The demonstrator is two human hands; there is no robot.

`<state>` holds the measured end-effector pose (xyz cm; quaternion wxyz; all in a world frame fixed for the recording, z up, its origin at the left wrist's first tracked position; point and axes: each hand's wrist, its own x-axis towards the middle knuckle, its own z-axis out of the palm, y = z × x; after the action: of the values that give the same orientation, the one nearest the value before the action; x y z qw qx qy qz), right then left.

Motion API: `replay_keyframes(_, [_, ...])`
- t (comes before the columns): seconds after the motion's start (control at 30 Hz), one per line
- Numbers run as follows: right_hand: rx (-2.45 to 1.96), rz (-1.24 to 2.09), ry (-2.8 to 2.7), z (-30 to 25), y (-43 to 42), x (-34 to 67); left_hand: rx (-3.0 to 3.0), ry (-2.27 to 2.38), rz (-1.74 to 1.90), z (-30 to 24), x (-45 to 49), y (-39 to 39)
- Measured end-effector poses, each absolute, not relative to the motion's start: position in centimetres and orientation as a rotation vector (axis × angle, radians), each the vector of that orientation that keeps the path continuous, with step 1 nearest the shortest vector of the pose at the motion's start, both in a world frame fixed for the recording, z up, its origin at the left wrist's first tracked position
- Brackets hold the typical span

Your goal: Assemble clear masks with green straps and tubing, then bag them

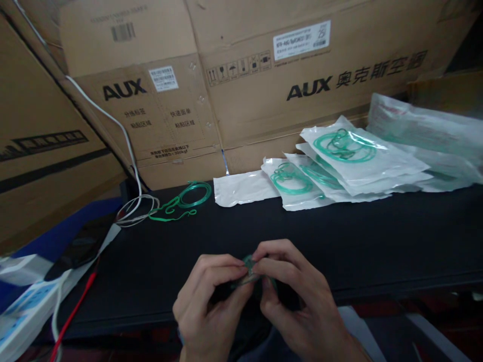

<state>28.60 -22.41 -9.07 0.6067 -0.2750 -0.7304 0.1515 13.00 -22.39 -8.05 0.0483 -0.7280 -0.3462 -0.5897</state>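
Note:
My left hand (211, 296) and my right hand (298, 291) meet over the near edge of the black table. Between their pinched fingertips is a small bunch of thin green tubing (248, 261); most of it is hidden behind the fingers. Beyond the hands, to the left, lies a loose coil of green tubing (194, 195) with a flat green strap (174, 218) curling from it. At the back right, clear-fronted packets (292, 181) with coiled green tubing inside lie overlapping, and several more are stacked (345, 146) beside them.
AUX cardboard boxes (256, 95) form a wall behind the black table (339, 241). A white packet (243, 188) lies against them. To the left are white cables (128, 146), a dark phone-like device (81, 246), a red cable (77, 306) and a white power strip (28, 317).

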Motion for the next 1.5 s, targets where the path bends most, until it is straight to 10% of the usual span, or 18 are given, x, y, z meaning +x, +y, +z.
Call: replay_keyframes(1.5, [-0.795,0.104,-1.698,-10.1,-22.4,27.9,-2.282,-1.388,-1.753,-8.3,12.7,-22.0])
